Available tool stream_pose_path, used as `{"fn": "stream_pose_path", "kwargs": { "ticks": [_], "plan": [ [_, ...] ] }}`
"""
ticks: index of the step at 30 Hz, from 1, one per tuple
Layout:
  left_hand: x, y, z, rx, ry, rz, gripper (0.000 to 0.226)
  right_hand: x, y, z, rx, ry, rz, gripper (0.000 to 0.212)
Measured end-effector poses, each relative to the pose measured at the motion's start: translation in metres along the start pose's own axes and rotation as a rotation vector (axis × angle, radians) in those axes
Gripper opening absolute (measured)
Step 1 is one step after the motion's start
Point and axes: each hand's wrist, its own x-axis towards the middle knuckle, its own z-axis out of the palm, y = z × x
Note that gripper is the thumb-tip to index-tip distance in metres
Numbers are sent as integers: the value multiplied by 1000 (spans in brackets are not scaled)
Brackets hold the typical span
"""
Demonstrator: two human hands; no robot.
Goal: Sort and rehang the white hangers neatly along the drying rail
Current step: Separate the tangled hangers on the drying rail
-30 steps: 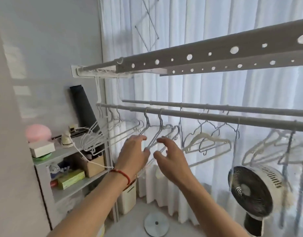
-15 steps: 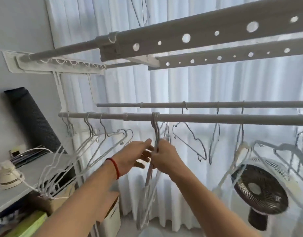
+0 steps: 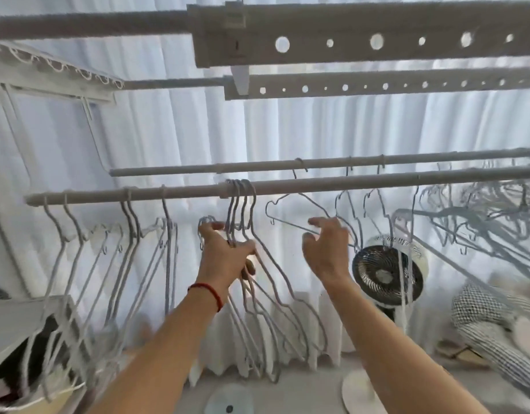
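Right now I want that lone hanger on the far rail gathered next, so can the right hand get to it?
Probably yes. The right hand is open and already at the lone hanger's lower wire, though the blur hides whether they touch. Nothing lies between them; the left hand holds the bunched hangers aside.

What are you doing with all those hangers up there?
A person is tidying white hangers on the front rail by the curtain. The left hand grips a bunch of hangers that hook close together on that rail. The right hand is open and reaches for a single hanger next to the bunch. More hangers hang spread out on both sides, and a fan stands behind.
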Motion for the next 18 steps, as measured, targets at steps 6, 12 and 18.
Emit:
{"fn": "stream_pose_path", "kwargs": {
  "ticks": [6,12,18],
  "plan": [
    [-9,4,2,22,28,12,52,40,52,5,-705,-14,-15,74],
    [-28,8,13,582,236,444,56,43,49,9,-834,-25,-141,34],
    [-33,22,44,743,100,1026,20,46,16,26,-302,57,-93,39]
  ]
}}
